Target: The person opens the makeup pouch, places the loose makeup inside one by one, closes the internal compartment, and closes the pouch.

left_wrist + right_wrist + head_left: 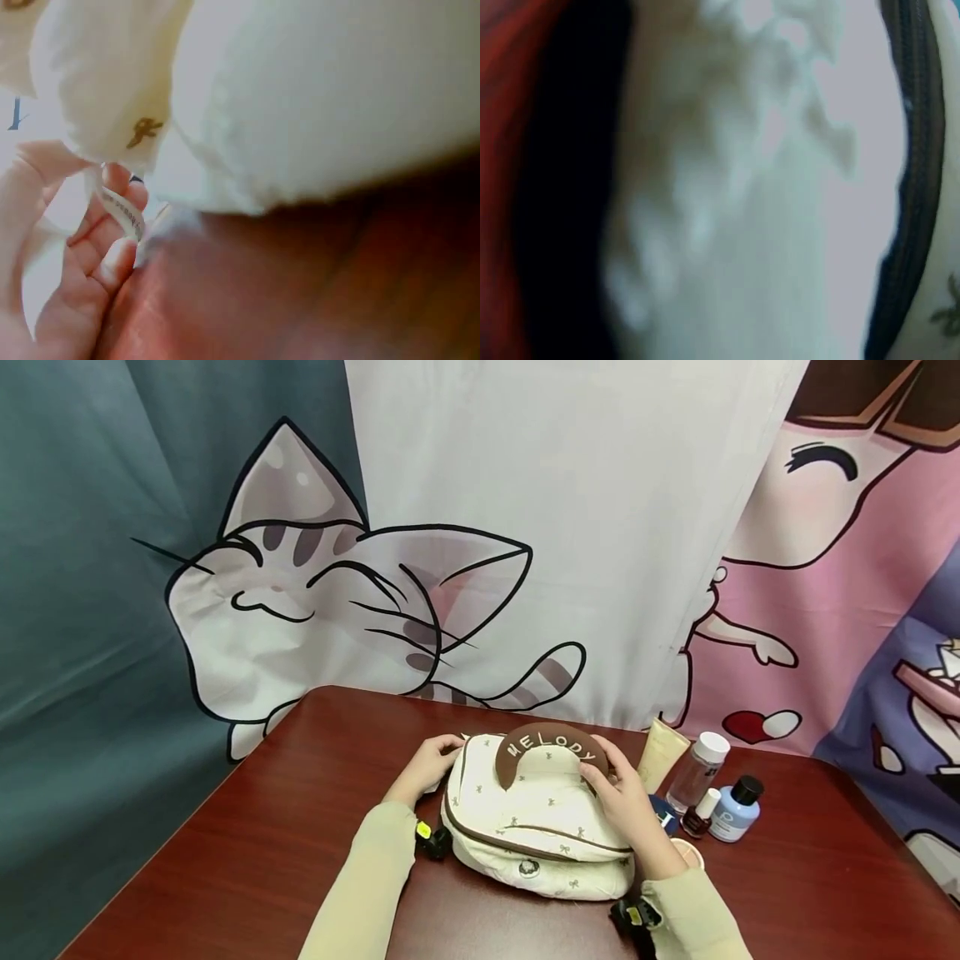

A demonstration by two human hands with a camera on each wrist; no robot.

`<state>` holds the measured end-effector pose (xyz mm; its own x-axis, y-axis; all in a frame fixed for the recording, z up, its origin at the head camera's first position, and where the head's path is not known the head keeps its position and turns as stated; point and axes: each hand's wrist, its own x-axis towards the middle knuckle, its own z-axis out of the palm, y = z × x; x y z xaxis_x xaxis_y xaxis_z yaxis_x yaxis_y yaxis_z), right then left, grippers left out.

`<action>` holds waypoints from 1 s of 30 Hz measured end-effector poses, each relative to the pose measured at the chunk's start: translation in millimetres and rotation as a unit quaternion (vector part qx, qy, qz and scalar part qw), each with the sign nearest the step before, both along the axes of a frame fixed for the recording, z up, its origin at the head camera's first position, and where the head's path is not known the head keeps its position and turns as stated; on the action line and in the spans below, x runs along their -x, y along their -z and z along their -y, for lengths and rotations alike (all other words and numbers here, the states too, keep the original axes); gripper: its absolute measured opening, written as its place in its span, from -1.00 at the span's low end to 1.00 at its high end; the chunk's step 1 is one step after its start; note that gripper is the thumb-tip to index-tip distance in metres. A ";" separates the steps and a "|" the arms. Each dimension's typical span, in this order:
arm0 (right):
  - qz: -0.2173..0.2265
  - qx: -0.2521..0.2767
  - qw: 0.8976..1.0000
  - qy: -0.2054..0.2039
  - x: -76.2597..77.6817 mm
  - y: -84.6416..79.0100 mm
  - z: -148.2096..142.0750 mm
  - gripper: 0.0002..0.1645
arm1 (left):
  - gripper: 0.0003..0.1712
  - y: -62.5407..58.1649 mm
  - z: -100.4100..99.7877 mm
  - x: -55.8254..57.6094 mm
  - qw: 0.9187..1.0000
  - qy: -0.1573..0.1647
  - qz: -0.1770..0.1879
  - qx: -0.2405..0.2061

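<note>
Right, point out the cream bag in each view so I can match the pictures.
Head: the cream bag sits low, just right of centre, between the left hand and right hand.
Left wrist: it spans the top, blurred.
Right wrist: it fills the middle and right, very close and blurred.
Shared landmark: the small bow print, cut off at the lower right edge in the right wrist view.
</note>
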<state>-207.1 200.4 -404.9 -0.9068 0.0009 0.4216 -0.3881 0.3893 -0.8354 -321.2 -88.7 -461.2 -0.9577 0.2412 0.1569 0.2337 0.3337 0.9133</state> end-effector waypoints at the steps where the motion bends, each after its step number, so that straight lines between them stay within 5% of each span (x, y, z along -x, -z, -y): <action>1: -0.002 -0.001 1.000 0.010 0.8 0.0 1.1 -0.48 | -0.87 -0.7 1.2 -0.6 1.000 -0.002 0.002 -0.011; 8: -0.017 -0.003 0.998 0.053 4.2 0.4 0.8 -0.47 | -0.79 -11.0 14.1 -1.7 0.997 0.042 0.041 -0.045; 21: -0.072 0.011 0.995 0.072 -6.5 -19.4 12.4 -0.51 | -0.88 -52.4 34.7 -14.9 0.987 0.123 0.046 0.096; 27: -0.054 0.022 0.996 0.069 7.1 0.3 3.7 -0.49 | -0.87 -65.1 38.1 -24.8 0.966 0.205 0.158 0.008; 30: -0.048 0.022 0.996 0.075 8.5 4.6 2.3 -0.48 | -0.86 -65.3 37.7 -26.4 0.956 0.226 0.180 -0.044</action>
<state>-215.6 198.1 -409.6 -0.8508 0.1537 0.5025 -0.4072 0.4118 -0.8153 -294.8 -126.4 -395.8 -0.7540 0.6448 -0.1258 0.0004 0.1920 0.9814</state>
